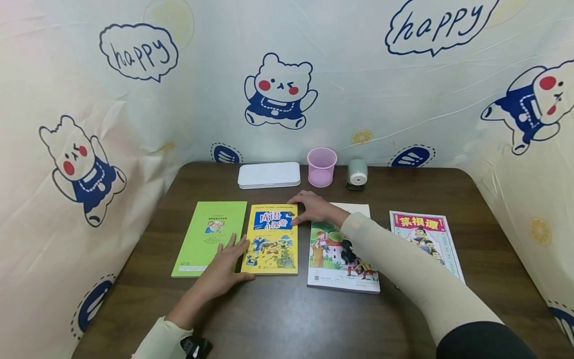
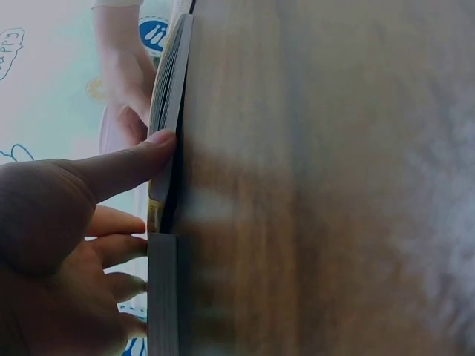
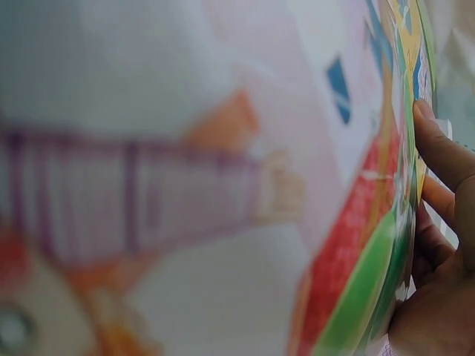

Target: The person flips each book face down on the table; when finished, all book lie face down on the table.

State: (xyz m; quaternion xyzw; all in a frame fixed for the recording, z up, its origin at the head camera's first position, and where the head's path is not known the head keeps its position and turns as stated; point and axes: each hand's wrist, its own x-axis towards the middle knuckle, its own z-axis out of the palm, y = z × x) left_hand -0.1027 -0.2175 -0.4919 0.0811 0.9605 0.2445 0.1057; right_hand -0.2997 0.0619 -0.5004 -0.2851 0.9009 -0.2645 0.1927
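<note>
A yellow book (image 1: pixel 273 254) with a blue title panel lies face up on the table. Against its lower left corner is my left hand (image 1: pixel 224 264), fingers spread and fairly straight over the left side. The left thumb (image 2: pixel 152 152) touches the book's bottom page edge in the left wrist view. My right hand (image 1: pixel 314 207) reaches across to the opposite corner, its bent fingers and thumb gripping the upper right edge. A green book (image 1: pixel 197 249) lies just left, close under the left fingers. Beneath the right forearm is an illustrated white book (image 1: pixel 325 274), partly hidden.
Another book (image 1: pixel 414 224) with a pink title band lies at the right, partly covered by the sleeve. Along the back edge stand a flat white case (image 1: pixel 269 175), a pink cup (image 1: pixel 321 167) and a small grey-green device (image 1: pixel 357 172). A printed curtain (image 1: pixel 202 99) surrounds the table.
</note>
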